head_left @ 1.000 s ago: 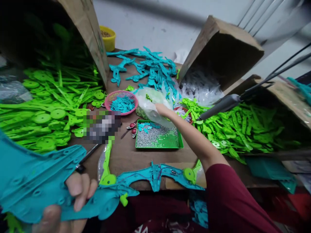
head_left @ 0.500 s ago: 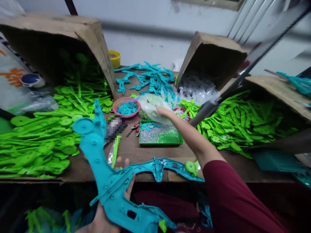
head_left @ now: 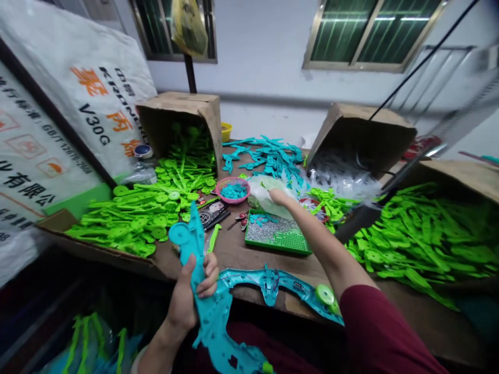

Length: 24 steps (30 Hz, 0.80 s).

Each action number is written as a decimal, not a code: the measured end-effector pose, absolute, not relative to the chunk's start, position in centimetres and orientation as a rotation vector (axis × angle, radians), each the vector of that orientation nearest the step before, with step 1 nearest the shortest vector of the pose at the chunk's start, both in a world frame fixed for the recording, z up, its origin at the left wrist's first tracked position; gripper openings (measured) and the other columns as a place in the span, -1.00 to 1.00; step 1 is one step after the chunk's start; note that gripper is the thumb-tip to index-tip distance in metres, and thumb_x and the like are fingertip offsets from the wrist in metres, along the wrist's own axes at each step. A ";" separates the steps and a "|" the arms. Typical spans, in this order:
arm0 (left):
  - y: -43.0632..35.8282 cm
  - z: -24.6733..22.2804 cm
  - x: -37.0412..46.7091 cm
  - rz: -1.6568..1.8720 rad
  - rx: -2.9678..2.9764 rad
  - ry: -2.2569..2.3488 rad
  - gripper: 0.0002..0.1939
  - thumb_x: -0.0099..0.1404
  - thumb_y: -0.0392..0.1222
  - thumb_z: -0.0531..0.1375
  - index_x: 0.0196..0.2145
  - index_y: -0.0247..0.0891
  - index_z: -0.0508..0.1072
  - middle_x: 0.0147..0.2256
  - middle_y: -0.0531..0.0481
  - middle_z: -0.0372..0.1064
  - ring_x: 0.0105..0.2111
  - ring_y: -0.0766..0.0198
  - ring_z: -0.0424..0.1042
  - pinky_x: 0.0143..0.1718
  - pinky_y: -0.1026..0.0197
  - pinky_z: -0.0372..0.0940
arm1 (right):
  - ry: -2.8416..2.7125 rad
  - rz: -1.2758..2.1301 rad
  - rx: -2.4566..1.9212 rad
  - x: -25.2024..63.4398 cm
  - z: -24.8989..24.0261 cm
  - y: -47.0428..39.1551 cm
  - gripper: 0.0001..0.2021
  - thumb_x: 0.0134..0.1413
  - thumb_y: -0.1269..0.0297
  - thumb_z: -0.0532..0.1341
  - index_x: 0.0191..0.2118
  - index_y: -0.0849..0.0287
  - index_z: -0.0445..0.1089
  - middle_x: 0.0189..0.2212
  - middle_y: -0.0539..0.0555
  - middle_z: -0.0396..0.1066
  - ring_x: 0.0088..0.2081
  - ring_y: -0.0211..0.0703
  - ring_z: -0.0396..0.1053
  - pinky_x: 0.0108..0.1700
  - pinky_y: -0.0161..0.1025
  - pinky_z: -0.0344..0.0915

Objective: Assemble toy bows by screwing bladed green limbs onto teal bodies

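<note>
My left hand (head_left: pixel 185 296) is wrapped round the upper limb of a teal plastic toy bow shell (head_left: pixel 214 317), held up at the table's front edge. My right hand (head_left: pixel 277 196) reaches into a clear plastic bag (head_left: pixel 262 193), which hides its fingers. Below the bag sits a green tray (head_left: pixel 288 244) of small silvery pieces, with a few teal bits on top. Another teal bow shell (head_left: pixel 270 284) lies along the table's front edge, a round green piece (head_left: pixel 325 295) at its right end.
Lime-green plastic parts are heaped at left (head_left: pixel 144 208) and right (head_left: pixel 413 234). Cardboard boxes (head_left: pixel 212 119) stand behind. A pink basket (head_left: pixel 249 193) holds teal bits; more teal parts (head_left: pixel 273 156) are piled at the back. A metal post (head_left: pixel 360 221) slants at right.
The view has tilted up and shifted left. My left hand has gone from supporting the bow shell lower down to gripping its upper limb. My right hand stays at the bag.
</note>
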<state>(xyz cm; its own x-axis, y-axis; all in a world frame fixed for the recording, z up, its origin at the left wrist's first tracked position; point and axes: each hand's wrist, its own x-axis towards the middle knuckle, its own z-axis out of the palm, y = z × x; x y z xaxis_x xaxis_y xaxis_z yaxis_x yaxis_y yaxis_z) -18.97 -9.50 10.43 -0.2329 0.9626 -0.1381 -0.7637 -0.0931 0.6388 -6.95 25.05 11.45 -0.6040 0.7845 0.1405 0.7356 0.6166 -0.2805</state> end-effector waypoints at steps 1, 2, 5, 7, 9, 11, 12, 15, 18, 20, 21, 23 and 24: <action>-9.1 10.1 -18.9 1.594 0.399 0.686 -0.49 0.24 0.21 0.29 -0.51 -0.30 0.29 -0.62 0.21 0.00 -0.69 0.58 -0.21 -0.71 0.49 -0.14 | -2.595 0.311 -1.249 -6.7 12.1 25.2 -0.64 0.29 0.13 0.24 0.09 0.21 0.37 0.04 0.16 0.41 -0.02 -0.07 0.45 0.00 -0.02 0.47; -8.6 9.7 -18.7 1.520 0.423 0.654 -0.43 0.25 0.28 0.25 -0.54 -0.29 0.25 -0.66 0.23 -0.09 -0.69 0.57 -0.25 -0.71 0.48 -0.18 | -2.580 0.347 -1.264 -6.3 12.8 25.2 -0.67 0.30 0.16 0.23 0.07 0.23 0.38 0.01 0.18 0.43 -0.05 -0.08 0.46 -0.02 -0.04 0.48; -7.4 9.2 -17.7 1.409 0.463 0.613 -0.44 0.26 0.28 0.23 -0.53 -0.27 0.23 -0.67 0.26 -0.18 -0.69 0.55 -0.29 -0.70 0.45 -0.23 | -2.475 0.402 -1.258 -4.3 15.1 22.9 -0.73 0.41 0.33 0.03 0.07 0.28 0.36 -0.10 0.21 0.48 -0.12 -0.16 0.48 -0.06 -0.15 0.47; -6.8 9.4 -16.9 1.386 0.482 0.623 -0.48 0.30 0.22 0.22 -0.52 -0.28 0.25 -0.65 0.24 -0.16 -0.68 0.54 -0.29 -0.68 0.44 -0.24 | -2.359 0.400 -1.132 -2.7 16.4 18.9 -0.70 0.43 0.36 -0.07 0.09 0.21 0.33 -0.09 0.18 0.46 -0.11 -0.21 0.47 -0.09 -0.23 0.45; -6.3 9.7 -16.1 1.340 0.516 0.624 -0.51 0.32 0.19 0.20 -0.51 -0.28 0.25 -0.64 0.23 -0.15 -0.67 0.53 -0.27 -0.67 0.42 -0.25 | -2.086 0.450 -0.650 -1.5 17.0 13.7 -0.87 0.31 0.32 0.19 -0.08 0.12 0.43 -0.12 0.12 0.43 -0.13 -0.18 0.44 -0.16 -0.22 0.45; -6.0 10.0 -15.4 1.283 0.553 0.616 -0.51 0.32 0.19 0.19 -0.51 -0.27 0.25 -0.64 0.23 -0.14 -0.67 0.53 -0.24 -0.65 0.40 -0.24 | -2.036 0.477 -0.365 -1.1 16.9 9.0 -0.86 0.23 0.40 0.27 -0.12 0.07 0.44 -0.24 0.04 0.42 -0.23 -0.24 0.42 -0.22 -0.26 0.44; -5.9 10.2 -15.2 1.262 0.570 0.613 -0.51 0.32 0.20 0.19 -0.51 -0.27 0.25 -0.64 0.23 -0.14 -0.67 0.52 -0.23 -0.64 0.39 -0.23 | -2.025 0.462 -0.278 -1.2 16.7 7.3 -0.82 0.20 0.46 0.29 -0.11 0.09 0.43 -0.25 0.04 0.43 -0.24 -0.25 0.43 -0.23 -0.27 0.44; -5.6 10.4 -14.6 1.244 0.609 0.634 -0.51 0.33 0.21 0.17 -0.50 -0.27 0.26 -0.62 0.21 -0.12 -0.65 0.51 -0.18 -0.62 0.36 -0.20 | -1.982 0.386 -0.195 -1.5 15.7 5.3 -0.72 0.15 0.59 0.28 -0.06 0.16 0.42 -0.26 0.09 0.46 -0.25 -0.23 0.44 -0.24 -0.25 0.45; -5.6 10.5 -14.3 1.230 0.633 0.642 -0.51 0.34 0.21 0.16 -0.50 -0.26 0.25 -0.62 0.20 -0.13 -0.64 0.48 -0.16 -0.61 0.34 -0.20 | -1.958 0.337 -0.195 -1.7 15.0 5.9 -0.70 0.13 0.59 0.29 -0.04 0.17 0.43 -0.28 0.11 0.48 -0.29 -0.21 0.44 -0.27 -0.22 0.45; -5.6 10.6 -14.1 1.215 0.638 0.640 -0.51 0.33 0.22 0.15 -0.49 -0.25 0.25 -0.63 0.20 -0.14 -0.64 0.47 -0.16 -0.60 0.33 -0.21 | -1.965 0.326 -0.178 -1.6 14.7 6.4 -0.70 0.13 0.58 0.29 -0.03 0.19 0.44 -0.29 0.12 0.49 -0.30 -0.19 0.43 -0.28 -0.20 0.44; -5.6 10.6 -14.0 1.210 0.640 0.644 -0.51 0.32 0.23 0.16 -0.49 -0.25 0.25 -0.64 0.20 -0.14 -0.64 0.47 -0.16 -0.60 0.33 -0.21 | -1.962 0.322 -0.167 -1.6 14.6 6.5 -0.69 0.13 0.59 0.28 -0.02 0.20 0.44 -0.29 0.13 0.49 -0.30 -0.19 0.42 -0.27 -0.19 0.44; -5.6 10.8 -13.8 1.204 0.653 0.676 -0.50 0.30 0.24 0.17 -0.50 -0.25 0.25 -0.64 0.20 -0.14 -0.64 0.46 -0.16 -0.60 0.31 -0.21 | -1.960 0.313 -0.138 -1.4 14.4 6.6 -0.67 0.11 0.62 0.28 -0.01 0.23 0.44 -0.28 0.16 0.48 -0.28 -0.18 0.41 -0.26 -0.16 0.43; -5.6 11.0 -13.7 1.201 0.664 0.702 -0.50 0.29 0.25 0.17 -0.50 -0.24 0.25 -0.64 0.20 -0.13 -0.64 0.46 -0.16 -0.60 0.30 -0.20 | -1.964 0.306 -0.122 -1.3 14.4 6.5 -0.65 0.10 0.63 0.29 0.00 0.25 0.43 -0.27 0.17 0.48 -0.27 -0.17 0.40 -0.26 -0.16 0.43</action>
